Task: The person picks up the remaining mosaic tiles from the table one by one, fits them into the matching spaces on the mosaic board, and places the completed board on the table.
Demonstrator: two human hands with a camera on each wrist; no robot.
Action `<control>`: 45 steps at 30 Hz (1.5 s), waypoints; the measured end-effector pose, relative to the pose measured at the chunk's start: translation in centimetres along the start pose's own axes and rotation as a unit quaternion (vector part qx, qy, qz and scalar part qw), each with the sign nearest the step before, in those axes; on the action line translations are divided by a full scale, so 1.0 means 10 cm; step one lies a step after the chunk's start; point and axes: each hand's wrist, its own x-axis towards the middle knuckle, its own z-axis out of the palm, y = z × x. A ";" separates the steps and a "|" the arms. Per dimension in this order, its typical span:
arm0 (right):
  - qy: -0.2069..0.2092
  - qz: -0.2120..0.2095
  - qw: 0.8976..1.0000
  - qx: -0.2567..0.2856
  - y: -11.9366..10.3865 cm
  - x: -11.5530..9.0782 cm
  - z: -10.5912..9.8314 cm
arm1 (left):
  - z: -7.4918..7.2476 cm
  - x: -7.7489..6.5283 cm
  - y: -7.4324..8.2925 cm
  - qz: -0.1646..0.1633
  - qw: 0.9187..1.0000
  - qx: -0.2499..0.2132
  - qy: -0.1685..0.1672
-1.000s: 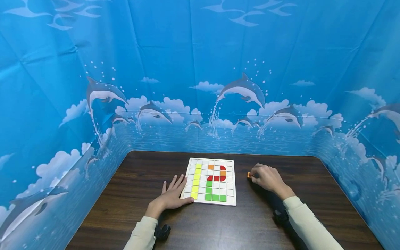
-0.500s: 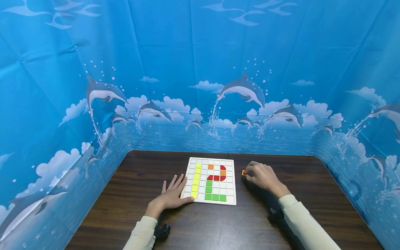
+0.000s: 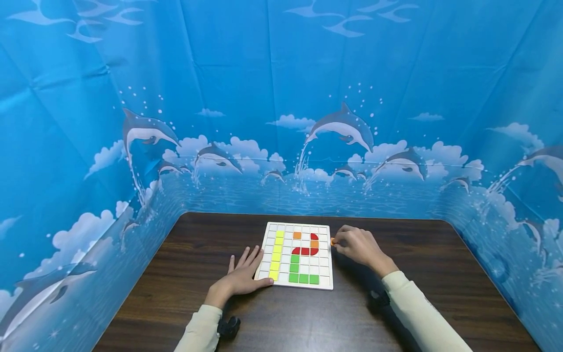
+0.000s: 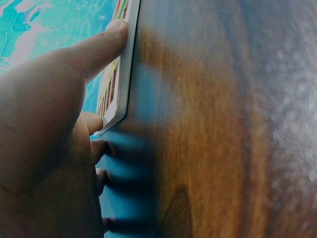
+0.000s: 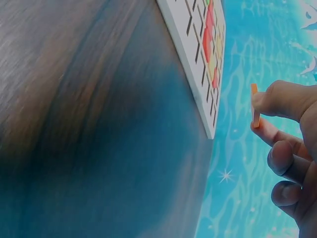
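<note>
A white grid board (image 3: 324,282) lies on the table with colored tiles in its cells. Yellow tiles (image 3: 275,256) form a column at its left, and green tiles (image 3: 293,268) make an L shape. Red pieces (image 3: 305,251) curve at the upper right, near a lone orange tile (image 3: 297,235). My left hand (image 3: 239,279) rests spread at the board's left edge, thumb on the near corner. Between thumb and index finger, my right hand (image 3: 360,245) pinches an orange square tile (image 5: 255,106) just off the board's right edge; the right wrist view shows it edge-on.
The dark wood table (image 3: 303,322) extends around the board on all sides. A blue curtain (image 3: 246,195) printed with dolphins stands behind the table and along its sides. Each wrist wears a black strap device (image 3: 228,326).
My right hand has moved left with the orange tile, from out over the table to the board's right edge. The left hand and the board have stayed in place.
</note>
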 end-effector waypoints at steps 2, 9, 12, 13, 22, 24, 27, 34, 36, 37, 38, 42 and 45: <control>0.002 -0.002 1.000 0.006 -0.03 0.02 0.00 | 0.00 0.00 0.01 -0.008 1.000 0.006 -0.002; 0.006 -0.005 1.000 0.017 -0.11 0.14 0.04 | 0.00 0.00 0.00 -0.006 1.000 0.008 -0.001; 0.004 -0.007 1.000 0.019 -0.14 0.18 0.05 | -0.02 -0.03 0.03 -0.001 1.000 -0.001 -0.002; 0.002 -0.005 1.000 0.020 -0.16 0.19 0.05 | -0.03 -0.03 0.04 0.001 1.000 -0.006 -0.003; -0.007 -0.003 1.000 0.030 -0.23 0.28 0.10 | 0.01 -0.02 0.01 -0.007 1.000 0.003 0.002; -0.011 -0.004 0.999 0.032 -0.25 0.29 0.11 | 0.00 -0.03 0.02 -0.003 1.000 -0.001 0.004; -0.015 -0.007 0.999 0.038 -0.27 0.32 0.12 | -0.03 -0.05 0.05 0.002 1.000 -0.007 -0.002; -0.020 -0.012 0.999 0.042 -0.32 0.40 0.15 | -0.04 -0.06 0.05 0.011 1.000 -0.012 0.004; -0.020 -0.013 0.999 0.044 -0.32 0.41 0.16 | -0.02 -0.04 0.01 0.016 1.000 -0.011 0.009; -0.020 -0.013 0.999 0.044 -0.33 0.42 0.17 | -0.01 -0.04 0.01 0.017 1.000 -0.010 0.010; -0.020 -0.012 0.999 0.046 -0.33 0.43 0.17 | -0.03 -0.05 0.03 0.017 1.000 -0.012 0.009; -0.026 -0.011 0.998 0.052 -0.34 0.45 0.19 | -0.05 -0.08 0.07 0.023 1.000 -0.017 0.008; -0.031 -0.010 0.998 0.056 -0.35 0.47 0.20 | -0.06 -0.10 0.08 0.026 1.000 -0.015 0.009</control>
